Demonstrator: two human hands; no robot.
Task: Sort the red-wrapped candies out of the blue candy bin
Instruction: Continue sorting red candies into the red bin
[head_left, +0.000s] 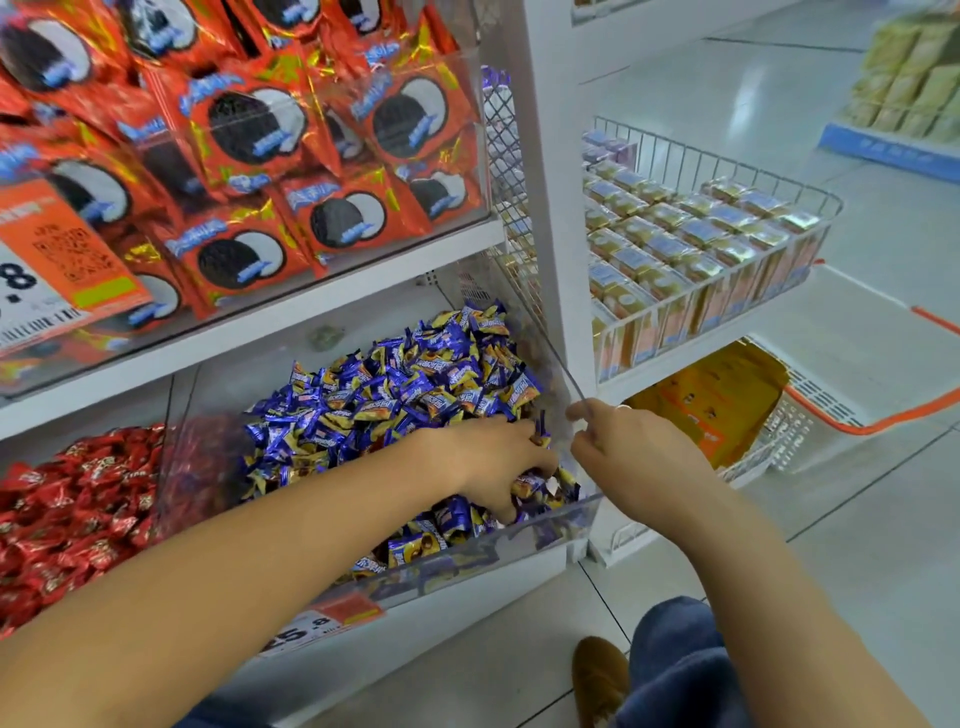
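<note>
The person is crouching in front of a white shop shelf (363, 291). On the low level there is a clear plastic bin (467, 558) full of blue candies (395, 400), small sweets in blue and gold wrappers, heaped higher at the back. The left hand (493, 462) is inside this bin, near the front right corner. Its fingers are curled down into the heap and close around some blue candies; one blue wrapper stands up just above the knuckles. I cannot tell if any red sweet is in this hand.

The right hand (623, 447) is at the right side of the bin. Its thumb and fingers pinch the top edge of the clear side wall (558, 358), which goes up and back as a thin line toward the white post of the shelf.

The red candies (72, 509) lie in the next compartment to the left, a big pile of red wrappers, divided from the blue ones by a clear wall. Among the blue candies I see no red wrapper clearly; through the divider there is only a reddish blur.

On the level above, red biscuit packs (249, 130) with a picture of a dark round biscuit stand behind a clear front, with an orange price tag (62, 260) at the left. To the right, a wire basket (753, 171) holds rows of small gold and blue boxes. Under it a white shopping basket (810, 421) with an orange handle sits on the tiled floor (857, 545). A price label (322, 623) is fixed on the front under the bin.
</note>
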